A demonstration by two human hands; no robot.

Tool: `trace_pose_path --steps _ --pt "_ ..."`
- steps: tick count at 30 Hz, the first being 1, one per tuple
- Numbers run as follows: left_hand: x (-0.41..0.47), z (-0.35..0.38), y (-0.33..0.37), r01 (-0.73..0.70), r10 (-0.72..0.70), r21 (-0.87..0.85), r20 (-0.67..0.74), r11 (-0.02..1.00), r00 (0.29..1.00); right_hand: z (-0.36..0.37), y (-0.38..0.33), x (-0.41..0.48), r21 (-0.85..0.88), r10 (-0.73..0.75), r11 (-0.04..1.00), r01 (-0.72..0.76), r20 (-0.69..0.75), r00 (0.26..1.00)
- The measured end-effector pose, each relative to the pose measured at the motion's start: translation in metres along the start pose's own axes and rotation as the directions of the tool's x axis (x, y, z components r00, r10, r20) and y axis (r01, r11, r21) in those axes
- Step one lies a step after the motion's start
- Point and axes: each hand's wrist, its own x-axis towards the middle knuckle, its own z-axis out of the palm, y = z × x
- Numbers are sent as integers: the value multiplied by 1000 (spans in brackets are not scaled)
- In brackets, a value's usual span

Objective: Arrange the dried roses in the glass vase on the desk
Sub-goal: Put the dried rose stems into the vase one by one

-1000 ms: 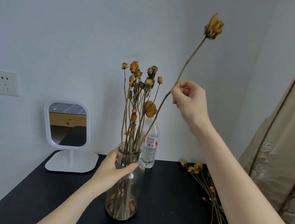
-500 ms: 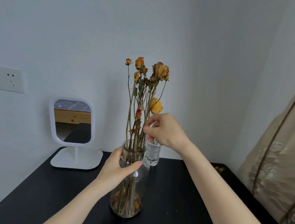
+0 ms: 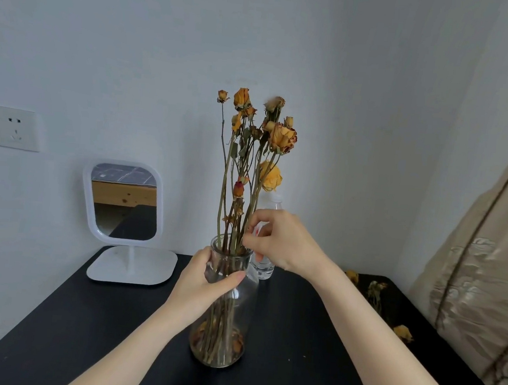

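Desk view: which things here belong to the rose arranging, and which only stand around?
Belong to the job:
glass vase
dried roses in the vase
loose roses on the desk
left hand
right hand

Only standing around:
mirror
water bottle
wall socket

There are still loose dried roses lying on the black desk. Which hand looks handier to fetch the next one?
Probably the right hand: the loose dried roses lie on its side, while the left hand grips the clear glass vase.
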Motion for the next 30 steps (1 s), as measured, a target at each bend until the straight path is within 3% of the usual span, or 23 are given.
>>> trace_pose_path --steps 11,16,19,23,26,30 --pt "-12 6 0 -52 53 14 -96 999 994 9 8 -11 63 15 998 -12 -48 999" --pt "-42 13 -1 57 -66 -38 -334 998 940 4 25 -28 141 82 987 -74 -58 995" --pt "-67 22 -1 -49 75 67 -475 997 877 0 45 -41 158 151 977 -145 -27 988" --pt "-94 44 -6 -175 197 100 -305 980 932 -5 82 -63 129 260 958 -255 -27 965" --pt "-101 74 -8 -161 165 65 -59 985 985 -15 113 -83 88 363 930 -358 -48 931" --pt "-91 122 -11 -98 53 197 220 976 974 -38 158 -111 51 536 844 -534 -113 837"
